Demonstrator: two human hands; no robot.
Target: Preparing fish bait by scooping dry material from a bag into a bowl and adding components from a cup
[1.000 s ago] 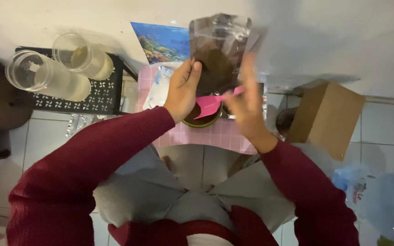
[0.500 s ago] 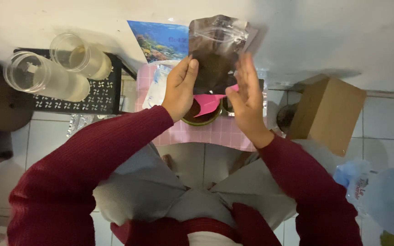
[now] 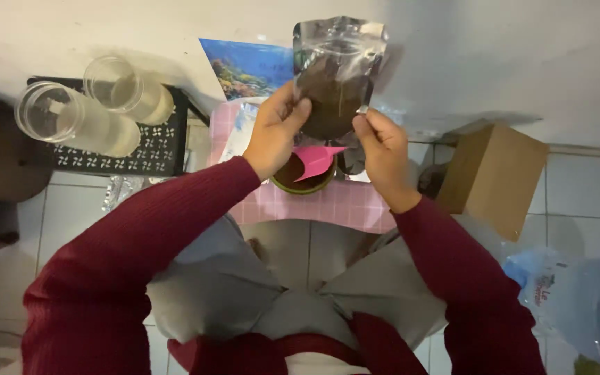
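Note:
I hold a clear plastic pouch with dark brown powder in it upright in front of me. My left hand pinches its lower left edge and my right hand pinches its lower right corner. Below the pouch a green-rimmed bowl with dark contents stands on a small pink checked table. A pink scoop-like piece lies over the bowl.
A black perforated tray at the left carries two clear glasses. A blue picture card leans at the wall. A cardboard box stands at the right, with a blue plastic bag lower right on the tiled floor.
Both hands have slid down to the pouch's lower edge and the pouch now stands a little higher and more upright over the bowl.

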